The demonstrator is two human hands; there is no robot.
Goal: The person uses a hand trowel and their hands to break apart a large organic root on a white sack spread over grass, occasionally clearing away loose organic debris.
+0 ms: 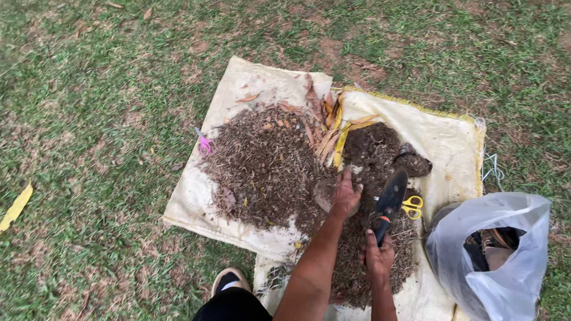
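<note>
— Right, from where I sit: my right hand point(378, 257) is clenched round the handle of a black hand trowel point(388, 204), blade pointing away from me over the dark heap. My left hand point(345, 193) rests on a flat brownish piece point(326, 194) at the edge of that heap; I cannot tell whether the fingers have closed on it or only press on it.

— How do you judge the trowel will handle?

— Stiff and light, I'd say. The grip near the orange band looks the proper place to hold it, and that is where my hand already sits. The blade seems dusty, so probably not slippery.

— And the stuff under it?

— The dark soil pile point(372, 226) looks loose and crumbly; it would spill off the blade if tilted. The chopped dry litter point(267, 166) to the left looks lighter still, likely to scatter. Both lie on pale woven sacks point(250, 77) spread on the grass point(89, 119).

— Anything else close by?

— Yellow-handled scissors point(413, 207) just beside the trowel blade, small pink scissors point(204, 142) at the left sack's edge, long dry leaves point(324, 128) between the heaps, and a thin plastic bag point(499, 255) lining a pot on the right, soft and easily torn. My shoe point(231, 279) shows at the bottom.
</note>
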